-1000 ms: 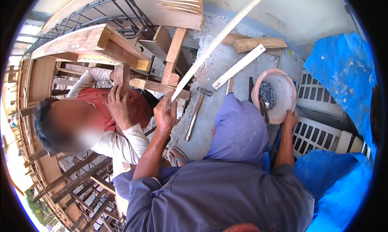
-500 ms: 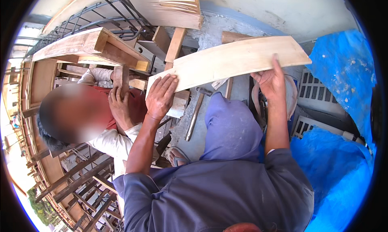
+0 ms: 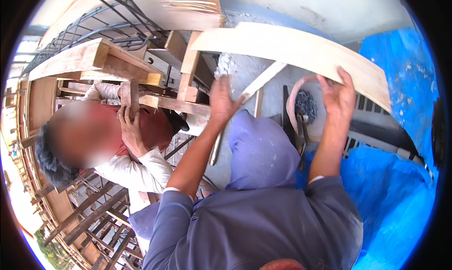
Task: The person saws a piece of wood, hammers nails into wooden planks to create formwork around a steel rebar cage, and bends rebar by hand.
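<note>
My right hand (image 3: pixel 337 93) grips a long pale wooden board (image 3: pixel 301 46) near its right end, fingers at its lower edge. The board's far left end reaches over an upright timber (image 3: pixel 188 67). My left hand (image 3: pixel 223 100) is off the board, below its left part, and smeared by motion. Beside its thumb is the lower end of a narrow pale wood strip (image 3: pixel 264 81), which runs up to the board's edge; whether the hand holds it is unclear. A hammer's handle (image 3: pixel 216 150) shows on the floor, partly hidden by my left forearm.
A co-worker in red and white sits at left, one hand (image 3: pixel 132 131) on a wood block (image 3: pixel 129 95). A round container (image 3: pixel 293 100) of nails (image 3: pixel 307 107) stands right of my knee. Blue sheeting (image 3: pixel 386 190) and grey crates (image 3: pixel 369 107) lie right; formwork and rebar (image 3: pixel 103 25) rise at left.
My left hand has let go of the board's left end and moved right and down. The board has shifted right and tilted, its right end lower, still in my right hand.
</note>
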Motion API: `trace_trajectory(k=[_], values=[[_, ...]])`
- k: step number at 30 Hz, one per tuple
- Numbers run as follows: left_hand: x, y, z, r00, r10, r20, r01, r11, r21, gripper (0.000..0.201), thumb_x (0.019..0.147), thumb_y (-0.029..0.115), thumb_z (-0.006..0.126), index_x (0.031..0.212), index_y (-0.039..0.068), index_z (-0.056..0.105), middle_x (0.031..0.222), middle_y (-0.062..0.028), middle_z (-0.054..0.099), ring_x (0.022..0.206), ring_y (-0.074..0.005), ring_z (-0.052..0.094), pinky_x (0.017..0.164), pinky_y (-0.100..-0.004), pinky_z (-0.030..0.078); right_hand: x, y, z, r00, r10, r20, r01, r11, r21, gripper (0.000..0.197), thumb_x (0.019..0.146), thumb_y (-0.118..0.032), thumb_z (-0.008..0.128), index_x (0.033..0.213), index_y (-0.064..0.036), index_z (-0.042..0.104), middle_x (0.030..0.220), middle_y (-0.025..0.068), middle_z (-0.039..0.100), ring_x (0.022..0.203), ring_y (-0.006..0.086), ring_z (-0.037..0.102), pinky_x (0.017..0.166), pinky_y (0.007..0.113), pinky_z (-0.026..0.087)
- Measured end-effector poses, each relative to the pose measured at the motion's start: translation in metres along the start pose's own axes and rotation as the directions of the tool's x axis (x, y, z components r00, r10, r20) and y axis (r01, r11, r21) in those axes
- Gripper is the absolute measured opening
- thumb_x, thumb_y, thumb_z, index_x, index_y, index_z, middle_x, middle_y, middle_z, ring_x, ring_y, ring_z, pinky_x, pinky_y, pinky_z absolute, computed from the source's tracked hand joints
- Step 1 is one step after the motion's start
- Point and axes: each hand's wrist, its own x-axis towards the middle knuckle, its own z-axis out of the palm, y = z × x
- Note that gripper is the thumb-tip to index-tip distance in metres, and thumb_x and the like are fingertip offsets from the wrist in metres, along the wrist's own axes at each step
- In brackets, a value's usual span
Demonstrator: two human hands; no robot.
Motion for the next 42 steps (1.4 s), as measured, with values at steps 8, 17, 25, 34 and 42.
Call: trace_trajectory(k=[8,17,25,34,42], values=[[0.009,-0.006,0.052,0.925,-0.128,0.356,0.095,0.989,0.109,0.067,0.082,0.035,0.081,0.138,0.006,0.058,0.13,-0.0185,0.065,0.123,-0.0362,0.058,0.104,-0.0505,0.045,-0.039,-0.036,0.004,0.974,-0.22,0.051,0.224,0.97,-0.094,0.052,0.095,-0.014,0.063,0.14,0.0063,0.048,0.13,0.0195,0.064,0.112,0.0318,0.069,0.086,0.046,0.062],[-0.029,0.039,0.051,0.849,-0.096,0.52,0.461,0.614,-0.641,0.042,0.087,0.025,0.078,0.118,0.0,0.066,0.111,-0.0201,0.068,0.103,-0.0318,0.066,0.091,-0.0434,0.054,-0.019,-0.025,0.013,0.969,-0.244,0.042,0.247,0.963,-0.112,0.047,0.096,-0.012,0.061,0.137,0.0072,0.05,0.127,0.0202,0.065,0.101,0.0291,0.073,0.076,0.041,0.066],[-0.091,0.083,0.057,0.698,0.025,0.716,0.588,0.551,-0.593,0.044,0.094,0.028,0.071,0.126,-0.002,0.064,0.118,-0.0131,0.068,0.104,-0.0199,0.064,0.089,-0.0352,0.052,-0.005,0.056,0.022,0.996,-0.06,0.061,0.062,0.998,-0.029,0.048,0.092,-0.009,0.066,0.136,0.0038,0.053,0.125,0.0166,0.065,0.108,0.0279,0.07,0.076,0.043,0.067],[-0.064,-0.007,0.051,0.703,-0.152,0.695,0.665,0.488,-0.566,0.047,0.101,0.037,0.064,0.129,-0.001,0.063,0.119,-0.0142,0.068,0.104,-0.0215,0.066,0.091,-0.0364,0.053,-0.006,0.14,0.023,0.939,0.324,0.113,-0.34,0.924,0.175,0.056,0.092,-0.009,0.065,0.144,-0.0031,0.046,0.142,0.0179,0.054,0.135,0.0355,0.052,0.109,0.057,0.049],[0.041,0.006,-0.027,0.735,-0.428,0.526,0.449,-0.275,-0.85,0.051,0.109,0.042,0.048,0.14,0.002,0.049,0.128,-0.0125,0.064,0.115,-0.0264,0.063,0.098,-0.0418,0.051,-0.024,0.162,0.03,0.896,0.435,0.094,-0.445,0.87,0.212,0.051,0.093,-0.007,0.064,0.141,-0.0017,0.048,0.139,0.0171,0.056,0.133,0.0344,0.053,0.11,0.059,0.046]])
